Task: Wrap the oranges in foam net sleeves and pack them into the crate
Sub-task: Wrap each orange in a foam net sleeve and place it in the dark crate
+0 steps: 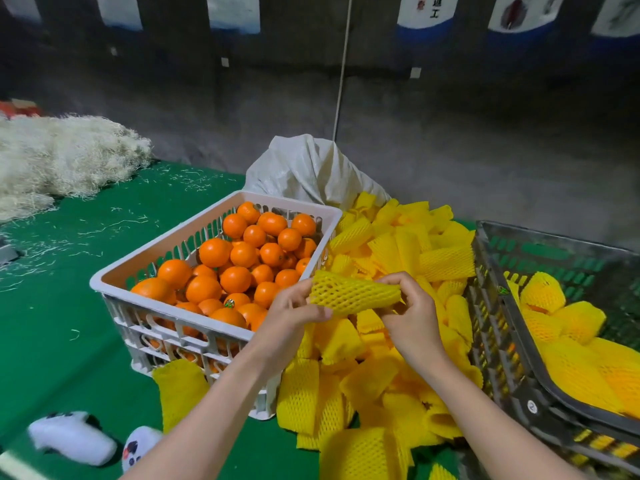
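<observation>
**Item in hand.** One yellow foam sleeve (355, 294) is held up just below the middle of the view, lying roughly level. The left hand (291, 313) pinches its 9 o'clock end between thumb and fingers. The right hand (412, 311) pinches its 3 o'clock end, fingers curled. No fruit shows inside the sleeve. It appears empty, and I judge it is being opened out to take an orange.

**Surroundings.**
- At 10 o'clock from the sleeve stands the white crate (145, 263), holding many bare oranges (242, 254).
- Beneath the hands, from 6 o'clock round to 1 o'clock, a loose pile of sleeves (374, 379) lies on the green surface (69, 306).
- At 3 to 4 o'clock is the dark crate (485, 244), with several wrapped oranges (543, 292) covering part of its floor.

**Progress, as judged.** Early. A handful are wrapped and packed, most are not yet wrapped, and the dark crate has ample room.

**Other items.** A pale sack (311, 168) sits at 12 o'clock. Straw (62, 157) is heaped well apart at 10 o'clock.
</observation>
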The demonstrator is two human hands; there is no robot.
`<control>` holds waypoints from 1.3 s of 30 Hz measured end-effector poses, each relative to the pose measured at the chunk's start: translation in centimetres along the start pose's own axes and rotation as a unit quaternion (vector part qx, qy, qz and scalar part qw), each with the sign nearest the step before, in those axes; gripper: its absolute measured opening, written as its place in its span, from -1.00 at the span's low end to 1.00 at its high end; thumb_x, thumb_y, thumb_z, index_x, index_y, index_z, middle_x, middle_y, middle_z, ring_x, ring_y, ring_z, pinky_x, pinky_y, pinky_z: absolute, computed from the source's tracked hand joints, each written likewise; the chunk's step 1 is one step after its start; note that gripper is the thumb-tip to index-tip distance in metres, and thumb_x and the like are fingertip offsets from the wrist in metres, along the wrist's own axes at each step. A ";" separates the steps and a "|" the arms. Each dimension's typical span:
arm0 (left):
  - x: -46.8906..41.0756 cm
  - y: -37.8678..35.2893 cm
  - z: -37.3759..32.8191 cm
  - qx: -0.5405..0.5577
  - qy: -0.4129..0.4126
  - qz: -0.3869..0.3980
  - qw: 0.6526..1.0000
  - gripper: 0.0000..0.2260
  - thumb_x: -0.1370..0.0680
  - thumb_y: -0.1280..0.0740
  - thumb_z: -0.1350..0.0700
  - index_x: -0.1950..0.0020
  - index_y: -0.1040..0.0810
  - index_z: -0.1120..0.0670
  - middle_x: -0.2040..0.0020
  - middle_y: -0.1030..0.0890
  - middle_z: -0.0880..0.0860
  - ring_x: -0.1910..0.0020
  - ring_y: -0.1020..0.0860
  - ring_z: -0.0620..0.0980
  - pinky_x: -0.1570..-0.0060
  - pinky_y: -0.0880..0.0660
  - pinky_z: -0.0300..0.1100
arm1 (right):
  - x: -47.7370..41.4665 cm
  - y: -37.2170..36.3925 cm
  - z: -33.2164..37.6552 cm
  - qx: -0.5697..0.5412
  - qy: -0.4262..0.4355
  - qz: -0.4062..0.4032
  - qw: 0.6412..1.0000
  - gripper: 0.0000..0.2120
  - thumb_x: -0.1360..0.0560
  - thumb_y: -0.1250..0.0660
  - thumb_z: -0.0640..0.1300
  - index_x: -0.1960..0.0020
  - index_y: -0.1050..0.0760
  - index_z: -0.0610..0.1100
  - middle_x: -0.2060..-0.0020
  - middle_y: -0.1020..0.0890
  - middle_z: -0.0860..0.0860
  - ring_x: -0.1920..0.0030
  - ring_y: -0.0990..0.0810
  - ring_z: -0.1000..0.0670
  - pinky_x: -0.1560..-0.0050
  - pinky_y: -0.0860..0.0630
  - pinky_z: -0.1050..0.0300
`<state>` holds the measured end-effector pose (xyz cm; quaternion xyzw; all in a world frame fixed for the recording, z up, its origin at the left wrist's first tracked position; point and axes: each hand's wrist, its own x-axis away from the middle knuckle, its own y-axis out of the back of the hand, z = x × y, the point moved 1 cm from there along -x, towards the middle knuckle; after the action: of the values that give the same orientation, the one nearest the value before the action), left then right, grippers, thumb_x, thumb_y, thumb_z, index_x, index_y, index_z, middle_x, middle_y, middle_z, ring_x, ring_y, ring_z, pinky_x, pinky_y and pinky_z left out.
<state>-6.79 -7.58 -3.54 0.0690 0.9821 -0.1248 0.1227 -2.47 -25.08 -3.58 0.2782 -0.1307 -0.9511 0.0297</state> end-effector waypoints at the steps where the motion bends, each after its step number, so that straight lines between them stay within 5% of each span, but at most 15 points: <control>1: -0.2 0.0 0.0 -0.009 -0.002 0.014 1.000 -0.69 -0.38 -0.37 0.23 -0.12 -0.59 0.26 -0.10 -0.65 0.13 -0.16 -0.58 0.09 -0.14 -0.52 -0.12 | 0.0 0.1 0.0 0.001 0.007 -0.008 1.000 -0.53 -0.25 -0.29 -0.59 0.19 -0.46 0.00 0.25 -0.56 0.06 0.25 -0.48 0.20 0.31 -0.37 0.30; 4: -0.9 -0.2 0.2 -0.038 -0.013 0.009 0.999 -0.80 -0.43 -0.45 0.17 -0.04 -0.64 0.16 -0.05 -0.68 0.05 -0.10 -0.62 -0.01 -0.01 -0.53 -0.25 | 0.1 0.2 -0.3 -0.002 0.000 -0.022 1.000 -0.56 -0.29 -0.34 -0.55 0.13 -0.45 -0.03 0.19 -0.55 0.07 0.21 -0.52 0.21 0.31 -0.40 0.32; 9: -2.3 -0.1 0.1 -0.093 -0.041 -0.009 0.995 -0.70 -0.40 -0.40 0.14 -0.13 -0.59 0.04 -0.15 -0.65 0.01 -0.20 -0.57 0.00 -0.19 -0.50 -0.04 | -0.4 0.9 -0.6 -0.105 -0.184 -0.119 0.970 -0.78 -0.47 -0.26 -0.40 0.20 -0.46 -0.10 0.22 -0.55 -0.08 0.22 -0.49 0.02 0.26 -0.42 0.19; 12: -2.9 0.3 -0.1 -0.165 -0.061 0.034 0.984 -0.70 -0.47 -0.39 0.23 -0.16 -0.55 -0.03 -0.19 -0.61 -0.05 -0.24 -0.53 -0.07 -0.27 -0.44 -0.06 | -0.9 0.8 0.1 -0.261 -0.293 -0.065 0.917 -0.76 -0.57 -0.18 -0.10 0.15 -0.56 -0.17 0.27 -0.65 -0.06 0.22 -0.58 -0.05 0.23 -0.46 0.05; 14: -3.3 0.8 0.1 -0.275 -0.084 0.071 0.955 -0.76 -0.52 -0.38 0.21 -0.14 -0.56 -0.05 -0.14 -0.59 -0.13 -0.20 -0.50 -0.19 -0.29 -0.38 -0.18 | -1.3 0.8 0.3 -0.237 -0.307 -0.022 0.921 -0.66 -0.51 -0.21 0.08 0.02 -0.59 -0.17 0.13 -0.69 -0.03 0.04 -0.64 0.04 -0.01 -0.51 -0.05; 16: -4.0 1.6 0.9 -0.440 -0.086 0.081 0.890 -0.79 -0.53 -0.38 0.11 -0.15 -0.59 0.10 -0.17 -0.56 0.00 -0.25 -0.42 -0.11 -0.44 -0.13 -0.15 | -1.8 0.7 0.5 -0.191 -0.294 -0.027 0.936 -0.85 -0.51 -0.29 -0.06 0.10 -0.59 -0.11 0.29 -0.67 0.14 0.05 -0.54 0.30 -0.12 -0.46 0.00; 19: -4.6 2.9 1.6 -0.540 -0.037 0.120 0.832 -0.59 -0.47 -0.44 -0.04 -0.19 -0.58 0.19 -0.36 -0.42 0.08 -0.43 -0.21 -0.05 -0.49 0.19 -0.05 | -2.3 0.2 0.3 -0.225 -0.256 -0.027 0.940 -0.81 -0.52 -0.23 -0.36 0.16 -0.53 -0.15 0.45 -0.60 0.23 0.33 -0.51 0.41 0.23 -0.47 0.31; 22: -3.9 2.9 0.7 -0.328 0.005 0.156 0.932 -0.31 -0.34 -0.46 -0.27 -0.36 -0.45 0.05 -0.46 -0.35 -0.01 -0.48 -0.23 -0.03 -0.48 -0.10 0.10 | -2.3 -0.8 0.1 -0.256 -0.233 -0.008 0.938 -0.77 -0.49 -0.14 -0.45 0.20 -0.49 -0.24 0.44 -0.62 0.10 0.34 -0.57 0.19 0.18 -0.37 0.22; 24: -3.7 2.9 0.1 -0.128 0.082 0.070 0.986 -0.16 -0.25 -0.42 -0.41 -0.38 -0.44 0.05 -0.44 -0.40 0.04 -0.43 -0.33 0.01 -0.44 -0.23 0.10 | -2.3 -1.4 -0.1 -0.258 -0.195 0.012 0.946 -0.94 -0.38 -0.23 -0.44 0.22 -0.46 -0.35 0.38 -0.57 -0.08 0.29 -0.51 -0.01 0.23 -0.38 0.15; 26: -4.2 3.4 -0.1 -0.048 0.100 0.003 0.994 -0.40 -0.41 -0.35 -0.27 -0.25 -0.56 0.16 -0.33 -0.51 0.10 -0.36 -0.43 0.05 -0.41 -0.27 0.15 | -2.4 -1.9 -0.2 -0.260 -0.181 0.028 0.948 -0.85 -0.25 -0.25 -0.36 0.19 -0.46 -0.39 0.35 -0.57 -0.12 0.27 -0.50 -0.04 0.25 -0.42 0.17; 30: -5.1 4.8 -0.3 -0.109 0.029 -0.023 0.993 -0.77 -0.56 -0.25 0.28 -0.04 -0.53 0.47 0.01 -0.56 0.36 0.00 -0.53 0.31 -0.15 -0.49 0.14 | -2.8 -2.6 -0.6 -0.299 -0.223 0.069 0.925 -0.88 -0.31 -0.35 -0.31 0.18 -0.62 -0.21 0.24 -0.68 -0.03 0.14 -0.60 -0.01 0.14 -0.50 0.14; 33: -5.2 5.7 -0.3 -0.153 -0.016 0.027 0.988 -0.68 -0.50 -0.36 0.23 0.14 -0.48 0.54 0.12 -0.46 0.30 0.06 -0.43 0.21 -0.07 -0.41 0.06 | -3.8 -3.5 -0.6 -0.343 -0.303 0.057 0.887 -0.71 -0.47 -0.26 -0.05 0.04 -0.64 -0.23 0.06 -0.68 -0.14 0.03 -0.65 -0.07 0.06 -0.56 0.07; 36: -5.0 6.3 -0.4 -0.230 -0.040 0.072 0.970 -0.71 -0.48 -0.33 0.20 0.29 -0.52 0.44 0.16 -0.48 0.42 0.04 -0.46 0.29 -0.11 -0.39 0.16 | -4.6 -4.4 -0.7 -0.253 -0.300 0.020 0.919 -0.79 -0.47 -0.32 -0.12 0.05 -0.59 -0.28 0.15 -0.69 -0.14 0.15 -0.66 -0.06 0.13 -0.57 0.10; 39: -5.6 8.6 -1.6 -0.189 -0.044 -0.042 0.980 -0.79 -0.57 -0.27 0.26 0.18 -0.66 0.21 0.11 -0.69 0.11 -0.01 -0.62 0.03 -0.01 -0.53 -0.25 | -5.4 -4.7 -1.0 -0.235 -0.259 -0.021 0.937 -0.88 -0.52 -0.26 -0.26 0.13 -0.57 -0.21 0.29 -0.70 -0.01 0.26 -0.67 0.04 0.32 -0.55 0.25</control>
<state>-0.34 0.49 -2.51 -0.0023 0.9837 0.0549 0.1715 2.69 -20.11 -2.78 0.0103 0.0988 -0.9943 0.0393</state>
